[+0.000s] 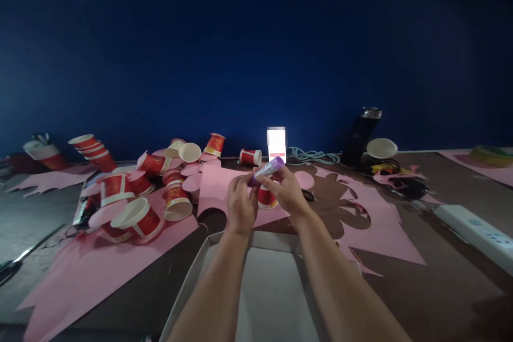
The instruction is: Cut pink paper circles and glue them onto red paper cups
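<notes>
A purple tube that looks like a glue stick is held at a slant between my two hands, over the middle of the table. My left hand pinches its lower left end, and my right hand is closed around its upper right part. Just beneath them a red paper cup sits on pink paper, partly hidden by my fingers. A pink paper disc lies to the right of my right hand. My forearms reach over a shallow grey box.
Red paper cups and pink discs crowd the left side. Cut pink sheets lie to the right. Scissors rest at far left. A lit phone, coiled cable, dark bottle and white power strip are also present.
</notes>
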Demonstrator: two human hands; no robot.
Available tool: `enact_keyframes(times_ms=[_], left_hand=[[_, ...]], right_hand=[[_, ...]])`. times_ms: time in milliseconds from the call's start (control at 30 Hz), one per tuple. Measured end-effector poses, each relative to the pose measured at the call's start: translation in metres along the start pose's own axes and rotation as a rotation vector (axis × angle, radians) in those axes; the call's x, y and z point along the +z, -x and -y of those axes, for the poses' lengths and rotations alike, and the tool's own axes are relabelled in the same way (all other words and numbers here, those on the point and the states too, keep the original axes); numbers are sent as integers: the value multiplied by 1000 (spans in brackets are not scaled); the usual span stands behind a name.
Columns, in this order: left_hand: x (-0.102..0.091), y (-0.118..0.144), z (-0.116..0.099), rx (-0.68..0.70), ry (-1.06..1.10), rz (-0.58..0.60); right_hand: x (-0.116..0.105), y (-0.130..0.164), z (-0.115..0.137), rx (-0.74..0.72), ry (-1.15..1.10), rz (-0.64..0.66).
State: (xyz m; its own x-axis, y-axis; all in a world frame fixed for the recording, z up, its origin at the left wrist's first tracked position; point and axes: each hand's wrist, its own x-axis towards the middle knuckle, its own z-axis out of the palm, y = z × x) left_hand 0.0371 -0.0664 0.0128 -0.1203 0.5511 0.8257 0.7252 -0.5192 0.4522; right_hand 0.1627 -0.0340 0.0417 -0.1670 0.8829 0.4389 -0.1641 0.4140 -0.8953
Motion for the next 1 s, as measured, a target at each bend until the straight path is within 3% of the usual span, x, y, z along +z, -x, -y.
enact_keyframes(times_ms=[267, 467, 600, 733, 800, 900, 1000], left_hand=[[-5, -3, -3, 46, -69, -6], [-3, -5, -2, 43, -57, -30], [-2, -7, -3, 49, -77, 21], [0, -6, -4, -17, -81, -13], [3, -4, -2, -66, -37, 41], [11, 1, 7, -203, 59, 118], [17, 7, 19, -388, 119, 138]], right_hand=[[-3, -2, 2, 31, -14, 66], [2, -1, -2, 77, -8, 1], [-7, -4, -3, 115, -88, -214], [-32, -9, 5, -14, -275, -542], [-43, -12, 7, -31, -356, -614], [-57, -17, 0, 15, -457, -659], [-78, -16, -16, 71, -536, -853]])
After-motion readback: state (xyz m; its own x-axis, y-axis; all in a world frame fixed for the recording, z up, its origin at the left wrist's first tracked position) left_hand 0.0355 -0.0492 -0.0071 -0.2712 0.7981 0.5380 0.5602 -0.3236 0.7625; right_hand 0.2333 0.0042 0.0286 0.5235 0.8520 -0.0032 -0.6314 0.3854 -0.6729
